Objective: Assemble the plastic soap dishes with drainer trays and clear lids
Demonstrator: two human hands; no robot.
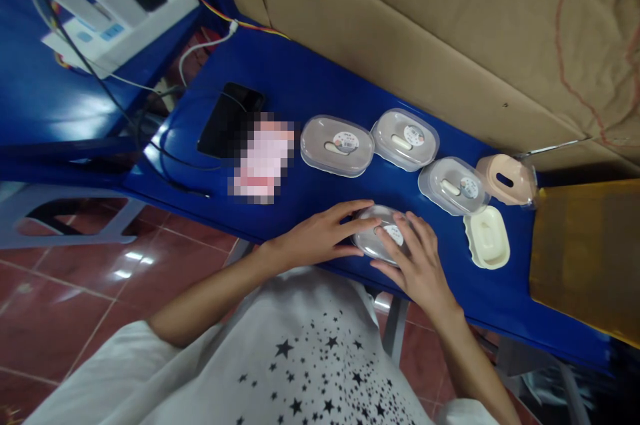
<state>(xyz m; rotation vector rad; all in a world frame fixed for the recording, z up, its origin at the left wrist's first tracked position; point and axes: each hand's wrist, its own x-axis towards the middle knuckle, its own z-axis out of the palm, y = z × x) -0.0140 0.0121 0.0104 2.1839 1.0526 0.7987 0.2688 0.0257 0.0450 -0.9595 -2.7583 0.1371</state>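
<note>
Blue bench (300, 75): at its near edge, a lidded case (371, 243) was grasped by both hands, left hand's (317, 236) fingers wrapped round one end, right hand's (420, 261) spread across the top. Full lid seating couldn't be confirmed. Three similar cases (406, 139) were lidded; peach part (519, 189) and cream tray (489, 238) were left unassembled. Held case: rounded oblong, clear-topped, whitish round label (393, 233) partly covered.
</note>
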